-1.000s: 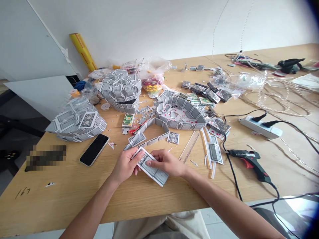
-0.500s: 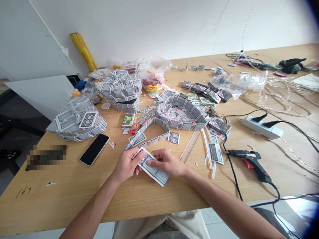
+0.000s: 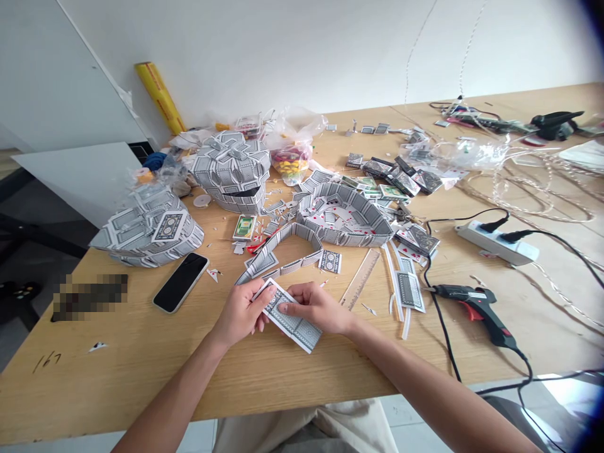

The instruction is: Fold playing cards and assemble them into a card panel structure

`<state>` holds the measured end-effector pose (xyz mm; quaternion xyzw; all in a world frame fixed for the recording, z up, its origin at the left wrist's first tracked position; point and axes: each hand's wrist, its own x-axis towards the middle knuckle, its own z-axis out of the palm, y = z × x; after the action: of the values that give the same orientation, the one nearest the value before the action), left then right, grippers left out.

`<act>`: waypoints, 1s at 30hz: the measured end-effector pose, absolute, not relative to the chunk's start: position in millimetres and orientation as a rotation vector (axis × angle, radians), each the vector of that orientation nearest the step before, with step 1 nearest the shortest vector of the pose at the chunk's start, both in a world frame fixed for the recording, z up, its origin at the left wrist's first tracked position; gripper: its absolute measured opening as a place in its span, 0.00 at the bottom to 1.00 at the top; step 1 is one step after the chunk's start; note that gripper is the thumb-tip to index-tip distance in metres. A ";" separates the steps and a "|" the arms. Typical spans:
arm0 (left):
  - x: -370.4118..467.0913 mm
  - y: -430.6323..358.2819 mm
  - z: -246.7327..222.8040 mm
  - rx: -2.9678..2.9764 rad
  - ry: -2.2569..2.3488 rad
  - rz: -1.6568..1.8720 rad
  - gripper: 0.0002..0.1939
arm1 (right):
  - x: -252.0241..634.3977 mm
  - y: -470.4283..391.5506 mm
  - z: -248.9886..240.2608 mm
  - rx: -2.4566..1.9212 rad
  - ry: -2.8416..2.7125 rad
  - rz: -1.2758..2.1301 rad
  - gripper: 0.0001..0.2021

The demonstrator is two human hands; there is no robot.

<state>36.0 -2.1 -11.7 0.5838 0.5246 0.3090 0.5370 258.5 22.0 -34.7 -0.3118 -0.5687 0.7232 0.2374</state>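
Observation:
Between my two hands is a strip of overlapping grey-backed playing cards (image 3: 297, 328), held above the front of the table. My left hand (image 3: 240, 314) pinches its upper left end, thumb on top and fingers underneath. Across the strip's middle lies the thumb of my right hand (image 3: 317, 307), its other fingers curled behind the far edge. Just beyond is a bent band of joined cards (image 3: 297, 263), open in the middle. Behind that stands a heart-like walled tray made of cards (image 3: 363, 238), with loose cards inside. A single card (image 3: 329, 261) lies beside the band.
A black phone (image 3: 180, 283) and two lidded card boxes (image 3: 231, 163) are on the left. To the right lie a clear ruler (image 3: 360, 279), glue sticks (image 3: 395, 283), a glue gun (image 3: 476, 308) with its cord, and a power strip (image 3: 495, 242). Card packs (image 3: 401, 179) and scraps lie behind.
The view has shifted very slightly. Both hands keep the same grip on the card strip, and nothing else has visibly moved.

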 end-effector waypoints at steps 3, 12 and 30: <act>36.1 -2.6 -11.9 1.387 1.253 0.731 0.26 | 258.0 21.9 -34.8 -0.861 -1.564 1.977 0.28; 37.3 -2.1 -10.2 1.389 1.253 0.738 0.26 | 258.3 21.8 -36.6 -0.880 -1.555 1.984 0.29; 40.1 -3.2 -11.2 1.376 1.247 0.746 0.27 | 258.8 22.3 -36.3 -0.841 -1.550 1.973 0.28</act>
<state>40.1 -3.2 -11.2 0.5788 0.5247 0.3136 0.5398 258.8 22.3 -36.3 -0.3079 -0.5680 0.7228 0.2452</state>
